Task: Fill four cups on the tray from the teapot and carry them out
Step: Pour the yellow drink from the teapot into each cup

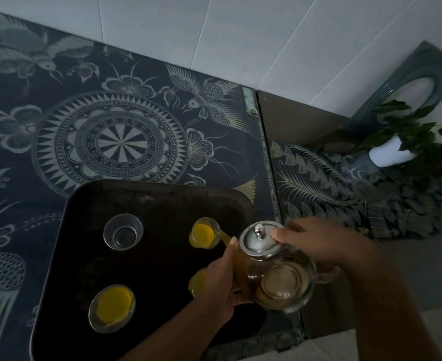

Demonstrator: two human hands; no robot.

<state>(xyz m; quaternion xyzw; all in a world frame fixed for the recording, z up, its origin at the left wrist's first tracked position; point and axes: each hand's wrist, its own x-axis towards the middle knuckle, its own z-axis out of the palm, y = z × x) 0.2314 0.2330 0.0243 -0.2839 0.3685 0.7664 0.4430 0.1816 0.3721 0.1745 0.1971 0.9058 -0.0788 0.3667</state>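
Observation:
A dark tray lies on the patterned table and carries several clear cups. The far-right cup holds yellow tea, and a yellow stream runs into it from the tilted glass teapot. The near-left cup is full of tea. A near-right cup with tea is partly hidden behind my left hand. The far-left cup looks empty. My left hand supports the teapot's side. My right hand grips the handle side, with a finger pressing the metal lid.
The tabletop has a dark floral pattern and ends in an edge to the right of the tray. A lower patterned surface lies beyond. A potted plant in a white pot stands at the right, near a white tiled wall.

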